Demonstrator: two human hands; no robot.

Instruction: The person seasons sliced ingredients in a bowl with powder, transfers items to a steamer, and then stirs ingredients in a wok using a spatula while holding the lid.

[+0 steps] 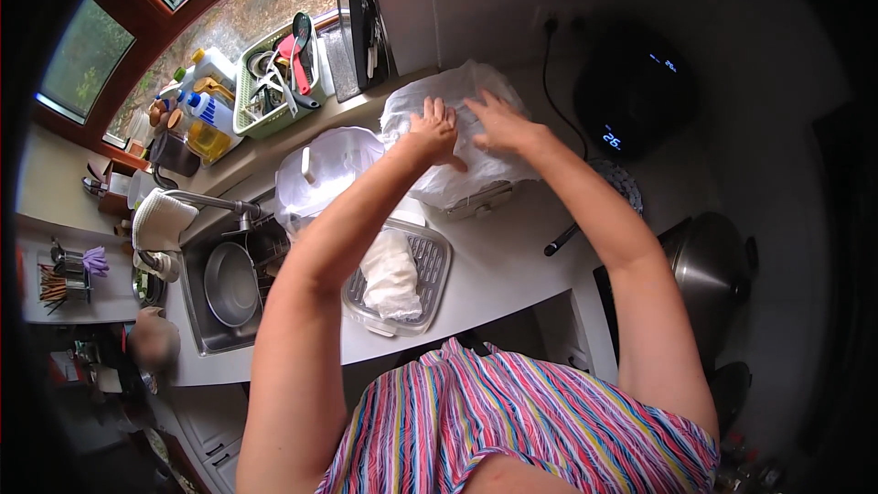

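Note:
A thin white cloth [473, 86] lies spread over a box-shaped container whose pale front edge [483, 202] shows below it. My left hand [437, 130] rests on the cloth's left part, palm down with fingers apart. On the right part, my right hand [504, 125] touches the same cloth, its fingers also spread. What lies under the cloth is hidden. Nearer to me, a bunched white cloth [392, 278] sits on a slotted grey tray with a clear rim [435, 267]. A translucent lid with a white handle [329, 165] stands left of the covered container, partly behind my left forearm.
At left is a steel sink [199, 315] with a round pan [232, 285] and a faucet [212, 199]. A green basket of utensils [274, 120] and bottles [212, 113] line the windowsill. To the right are a black appliance [634, 92], its cord and a large lidded pot [706, 281].

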